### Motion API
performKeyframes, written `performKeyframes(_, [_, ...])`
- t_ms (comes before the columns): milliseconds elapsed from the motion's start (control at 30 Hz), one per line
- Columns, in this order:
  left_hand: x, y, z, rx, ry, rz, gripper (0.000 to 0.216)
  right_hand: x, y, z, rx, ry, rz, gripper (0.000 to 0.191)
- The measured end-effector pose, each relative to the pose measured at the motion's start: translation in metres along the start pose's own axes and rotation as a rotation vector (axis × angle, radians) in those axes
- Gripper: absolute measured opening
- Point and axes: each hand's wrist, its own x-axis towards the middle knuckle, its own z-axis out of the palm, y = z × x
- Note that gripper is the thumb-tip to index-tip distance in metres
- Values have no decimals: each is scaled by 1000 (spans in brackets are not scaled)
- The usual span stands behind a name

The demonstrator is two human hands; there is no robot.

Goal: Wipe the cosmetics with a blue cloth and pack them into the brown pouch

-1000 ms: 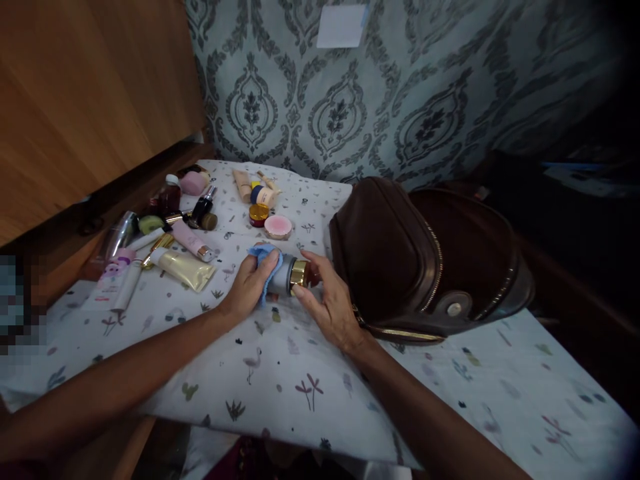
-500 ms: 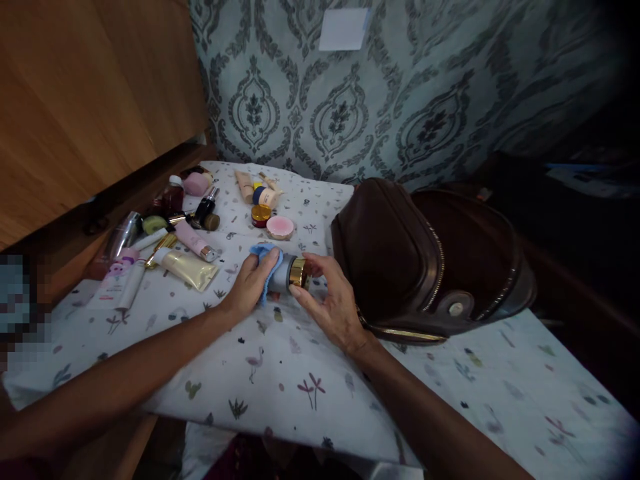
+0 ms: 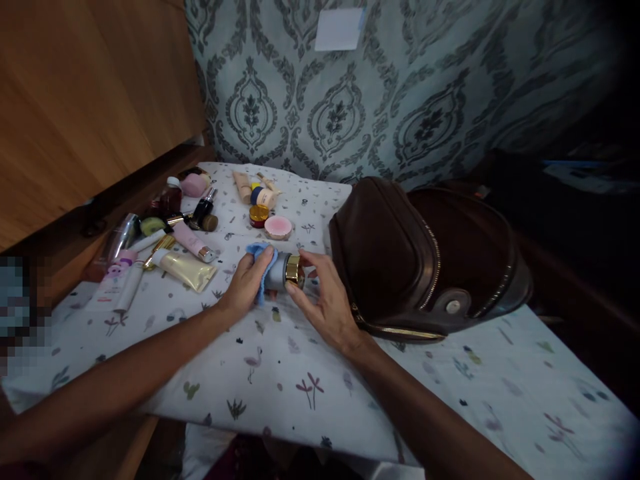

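Between my two hands lies a grey jar (image 3: 275, 273) on its side, with a shiny gold lid (image 3: 293, 270) facing right. My left hand (image 3: 246, 279) is closed around the jar's left end through a blue cloth (image 3: 261, 253). The fingers and thumb of my right hand (image 3: 324, 297) curve around the gold lid and grip it. Just beyond the jar sit a pink round compact (image 3: 278, 227) and a small amber jar with a gold lid (image 3: 259, 215).
To the right stands a dark brown leather bag (image 3: 390, 260) with gold zips. On the left are several cosmetics, among them a gold tube (image 3: 184, 268), a pink tube (image 3: 193, 241) and a dark red bottle (image 3: 171, 197). A patterned white cloth (image 3: 210, 373) covers the surface, beside a wooden cabinet (image 3: 95, 100).
Both hands keep their hold on the jar and lid. The whole view has shifted slightly, and the right fingers have moved a little around the lid.
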Motion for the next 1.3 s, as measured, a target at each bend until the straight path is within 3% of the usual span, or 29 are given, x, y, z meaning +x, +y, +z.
performKeyframes(100, [-2,0,-1,15,-30,43,50,-1,0,0,3,10,48,46])
performKeyframes(300, [-9,7,-1,128,-143,200,44,0,-1,-3,68,-78,289,50])
performKeyframes(400, [-9,8,-1,151,-133,207,44,1,-3,-1,144,-111,346,49])
performKeyframes(600, [-7,-1,5,41,-85,15,51,-5,-5,5,40,-23,244,48])
performKeyframes(700, [-14,-2,9,123,-133,41,49,-7,-3,5,-3,6,229,42])
performKeyframes(933, [-24,-4,4,549,-169,536,30,-2,-8,3,158,25,269,35])
performKeyframes(1167, [-14,-13,-8,932,-211,1079,45,3,-12,4,298,59,402,45])
performKeyframes(1300, [-9,-11,-15,1095,-237,1320,54,4,-10,6,496,2,589,56])
